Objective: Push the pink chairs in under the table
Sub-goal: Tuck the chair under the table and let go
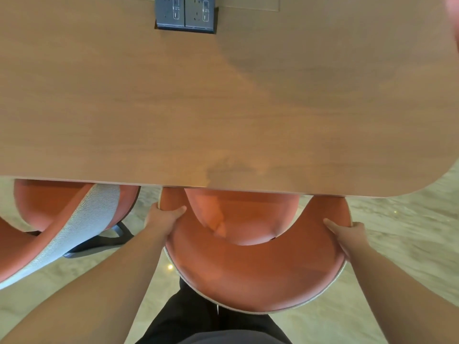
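A pink chair with a curved backrest stands right in front of me, its seat partly under the near edge of the wooden table. My left hand grips the left end of the backrest, thumb on the inner side. My right hand grips the right end the same way. A second pink chair with a grey mesh back stands to the left, turned at an angle, its seat partly under the table edge.
A dark socket panel is set into the tabletop at the far side. The left chair's black base legs stick out over the pale marble floor. My dark trousers show below the chair.
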The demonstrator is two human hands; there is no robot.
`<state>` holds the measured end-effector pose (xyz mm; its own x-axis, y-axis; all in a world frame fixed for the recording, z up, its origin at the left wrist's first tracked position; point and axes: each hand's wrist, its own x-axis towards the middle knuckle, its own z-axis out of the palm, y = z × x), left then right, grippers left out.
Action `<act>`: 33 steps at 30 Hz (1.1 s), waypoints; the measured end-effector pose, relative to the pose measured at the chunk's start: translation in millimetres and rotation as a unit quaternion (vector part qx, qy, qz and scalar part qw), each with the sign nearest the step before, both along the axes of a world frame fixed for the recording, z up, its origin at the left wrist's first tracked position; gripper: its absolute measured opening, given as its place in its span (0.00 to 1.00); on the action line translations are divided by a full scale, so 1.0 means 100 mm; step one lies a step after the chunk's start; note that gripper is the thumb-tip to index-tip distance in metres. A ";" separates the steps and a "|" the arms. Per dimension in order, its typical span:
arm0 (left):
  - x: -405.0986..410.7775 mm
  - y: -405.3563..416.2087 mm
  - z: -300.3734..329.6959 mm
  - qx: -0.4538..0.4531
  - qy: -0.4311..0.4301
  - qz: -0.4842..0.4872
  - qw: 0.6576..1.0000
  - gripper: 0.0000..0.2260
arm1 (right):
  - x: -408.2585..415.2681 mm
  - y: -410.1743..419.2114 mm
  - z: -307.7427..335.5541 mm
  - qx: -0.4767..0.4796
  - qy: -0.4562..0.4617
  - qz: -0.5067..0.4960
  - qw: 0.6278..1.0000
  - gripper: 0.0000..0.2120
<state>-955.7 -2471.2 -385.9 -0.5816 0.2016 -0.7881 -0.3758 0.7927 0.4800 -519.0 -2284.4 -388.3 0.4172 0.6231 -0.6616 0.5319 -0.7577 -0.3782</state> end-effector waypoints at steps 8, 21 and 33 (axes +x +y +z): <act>0.01 -0.02 -0.02 -0.015 0.055 -0.045 0.997 0.17 | -0.01 -0.03 0.03 0.026 0.007 0.057 0.998 0.19; -0.30 -0.29 0.05 -0.016 0.085 -0.059 0.995 0.15 | -0.29 -0.38 -0.01 0.076 0.011 0.070 0.995 0.09; -0.29 -0.19 0.04 -0.012 0.082 -0.045 0.996 0.13 | -0.34 -0.25 0.03 0.081 0.000 0.079 0.994 0.09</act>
<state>-984.9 -2490.0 -381.8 -0.6834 0.2401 -0.6895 -0.2218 0.8314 0.5094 -552.8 -2309.3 -385.7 0.3065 0.7793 -0.5465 0.6395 -0.5939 -0.4882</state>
